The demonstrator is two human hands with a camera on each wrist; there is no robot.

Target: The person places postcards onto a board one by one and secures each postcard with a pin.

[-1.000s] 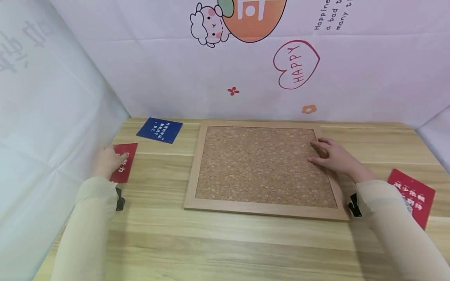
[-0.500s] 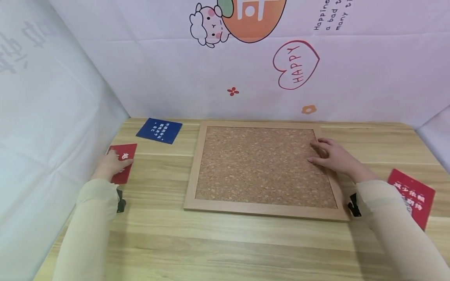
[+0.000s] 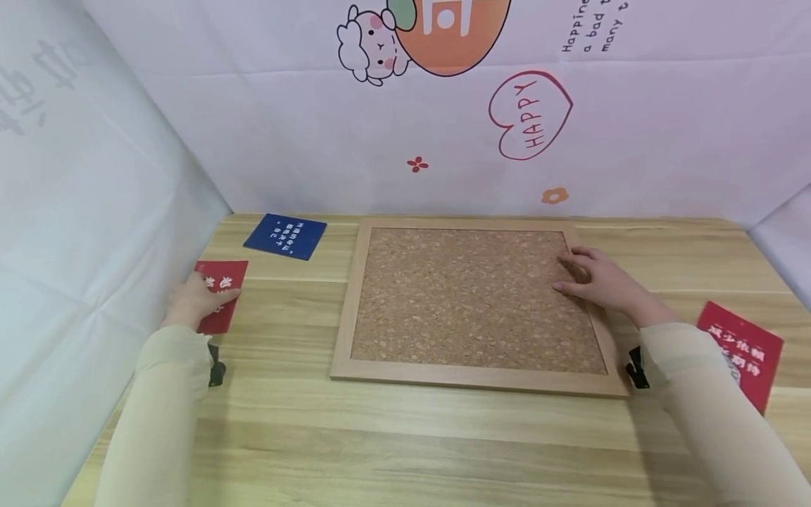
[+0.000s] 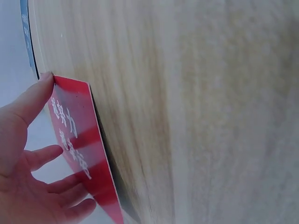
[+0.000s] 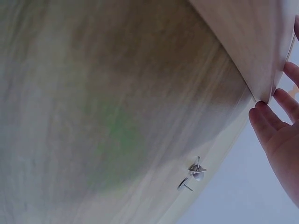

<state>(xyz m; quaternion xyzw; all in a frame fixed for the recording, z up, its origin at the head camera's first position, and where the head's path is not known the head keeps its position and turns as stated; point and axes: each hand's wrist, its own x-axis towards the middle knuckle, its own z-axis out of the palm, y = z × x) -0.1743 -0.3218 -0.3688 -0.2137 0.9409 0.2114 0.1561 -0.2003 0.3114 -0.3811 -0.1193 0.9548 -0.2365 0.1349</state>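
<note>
A cork board (image 3: 469,303) in a light wooden frame lies flat in the middle of the table. At the far left, my left hand (image 3: 193,299) reaches over a red card (image 3: 223,271) printed with white characters. In the left wrist view the thumb meets the card's upper corner, and the other fingers spread loosely above its face. My right hand (image 3: 598,282) rests with relaxed fingers on the board's right frame strip. Fingertips touch the edge of that wooden frame (image 5: 252,46) in the right wrist view.
A blue card (image 3: 286,236) lies at the back left. Another red card (image 3: 747,352) is at the right, partly behind the right sleeve. Metal thumbtacks (image 5: 197,171) sit on the table near the right hand. A printed white cloth (image 3: 304,127) hangs along the table's back.
My left hand has shifted slightly across the red card, uncovering more of its characters. The right hand and the board stay where they were.
</note>
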